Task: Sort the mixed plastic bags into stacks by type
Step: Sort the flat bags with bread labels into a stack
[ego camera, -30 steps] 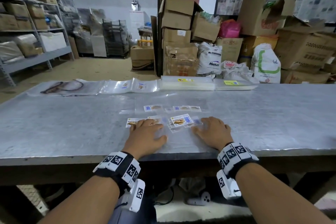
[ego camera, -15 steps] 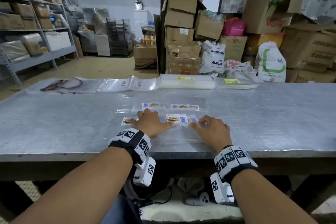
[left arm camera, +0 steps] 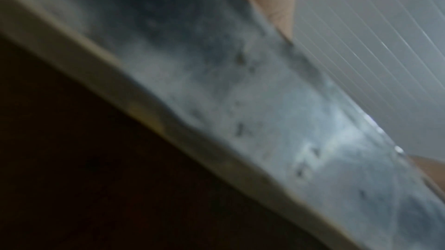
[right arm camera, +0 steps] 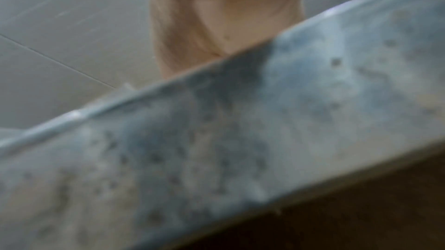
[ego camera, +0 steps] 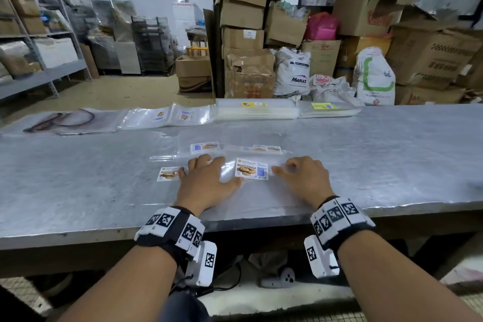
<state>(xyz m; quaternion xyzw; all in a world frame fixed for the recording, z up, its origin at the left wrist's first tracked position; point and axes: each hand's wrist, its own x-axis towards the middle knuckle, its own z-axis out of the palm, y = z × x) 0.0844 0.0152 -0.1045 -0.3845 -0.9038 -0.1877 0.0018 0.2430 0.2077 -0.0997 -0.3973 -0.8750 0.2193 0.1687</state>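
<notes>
Metal table [ego camera: 78, 191]: both hands [ego camera: 206, 180] flat on clear bags [ego camera: 251, 191].

"BISKUT LENGA" bag label [ego camera: 252, 168], "Marlex" sack [ego camera: 292, 73] (white)

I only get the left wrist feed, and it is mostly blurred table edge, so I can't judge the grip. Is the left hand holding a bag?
Observer: No. In the head view the left hand lies flat, fingers spread, pressing on the loose clear bags on the table.
Operator: And the other hand?
Observer: The right hand rests on the same bags, fingers loosely bent, just right of a biscuit label that lies between the two hands.
Operator: Any sorted stacks yet?
Observer: Yes. A thick stack with a yellow label on top sits at the table's far edge, with a second stack to its right.
</notes>
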